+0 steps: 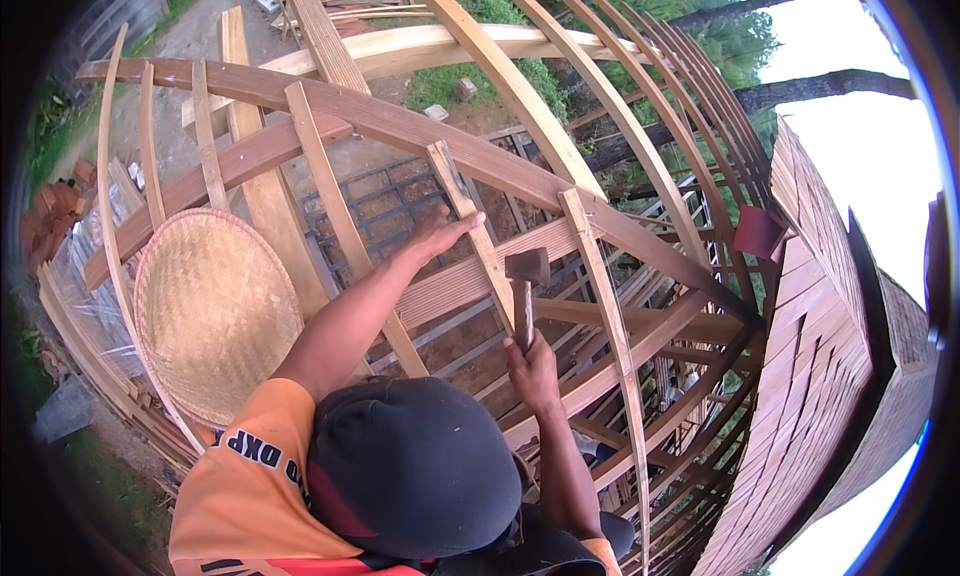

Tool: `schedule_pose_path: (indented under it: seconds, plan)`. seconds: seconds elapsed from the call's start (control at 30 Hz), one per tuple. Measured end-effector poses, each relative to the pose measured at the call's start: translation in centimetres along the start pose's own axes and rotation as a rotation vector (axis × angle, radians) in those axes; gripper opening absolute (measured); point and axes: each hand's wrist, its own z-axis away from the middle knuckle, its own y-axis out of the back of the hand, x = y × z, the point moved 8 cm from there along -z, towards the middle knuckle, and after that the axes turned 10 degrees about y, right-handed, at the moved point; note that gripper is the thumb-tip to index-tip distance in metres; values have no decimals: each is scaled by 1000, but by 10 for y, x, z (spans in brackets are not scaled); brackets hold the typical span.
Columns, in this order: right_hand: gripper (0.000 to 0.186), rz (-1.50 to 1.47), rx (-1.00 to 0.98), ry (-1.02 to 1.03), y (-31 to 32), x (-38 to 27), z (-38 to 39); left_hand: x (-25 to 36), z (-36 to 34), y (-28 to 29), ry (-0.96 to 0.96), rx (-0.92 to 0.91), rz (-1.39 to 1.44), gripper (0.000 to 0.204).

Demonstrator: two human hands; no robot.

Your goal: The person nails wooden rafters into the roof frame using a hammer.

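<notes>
Neither of my hands shows. In front of me a co-worker in a dark cap (415,466) and an orange shirt (235,511) reaches over a curved timber frame. The co-worker's left hand (440,234) lies against a narrow wooden batten (487,251), fingers partly spread. In the co-worker's right hand (535,371) is a hammer (526,269), gripped by its handle with its dark, blocky head up beside the batten. A thick reddish-brown beam (430,146) passes behind the upper end of that batten.
At the left is a round woven hat (215,316); what lies beneath it is hidden. Curved battens (640,166) run toward the upper right. A shingled roof (790,376) slopes at the right. Bricks (60,206) are piled on the ground far left. Gaps between timbers open onto ground below.
</notes>
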Motion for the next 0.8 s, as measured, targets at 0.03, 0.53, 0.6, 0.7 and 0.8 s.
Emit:
schedule_pose_path:
  seconds: [0.03, 0.53, 0.6, 0.7, 0.8]
  plan:
    - [30, -9, 52, 35, 32, -35, 7, -5, 18, -12, 113, -79, 47, 85]
    - [20, -423, -154, -384, -43, 30, 53, 12, 24, 19, 48, 15, -66, 105]
    - [22, -473, -83, -434, -19, 8, 48, -9, 17, 15, 108, -32, 94, 101]
    - [27, -440, 137, -204, 48, -25, 34, -5, 22, 12, 80, 37, 7, 101]
    - [23, -675, 515, 277, 103, -81, 18, 15, 43, 13, 128, -18, -27, 103]
